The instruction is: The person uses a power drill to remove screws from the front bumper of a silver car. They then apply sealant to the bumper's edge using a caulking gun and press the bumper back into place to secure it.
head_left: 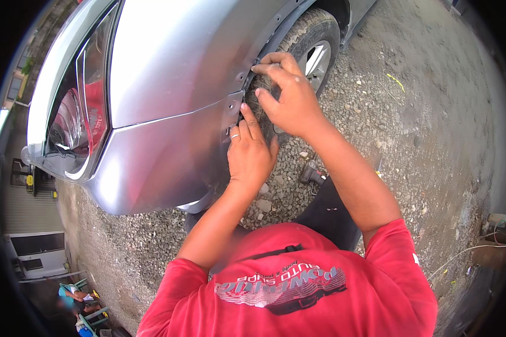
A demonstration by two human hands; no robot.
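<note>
A silver car's rear corner fills the upper left, with its bumper (152, 163), body panel (174, 62) and red tail light (78, 118). My left hand (248, 151) presses against the bumper's end at the wheel-arch edge, fingers curled behind the panel; a ring shows on one finger. My right hand (289, 92) reaches above it, fingertips pinched on the arch's dark lining, just in front of the tyre (315, 31). Whether those fingers hold a small part is hidden. My red shirt (298, 281) fills the bottom.
Gravel ground (421, 101) spreads right of the car. A small dark tool (312, 175) lies on the stones near my knee. A white cable (466, 253) runs at the right beside a box. At the lower left a person sits on a green chair (81, 297).
</note>
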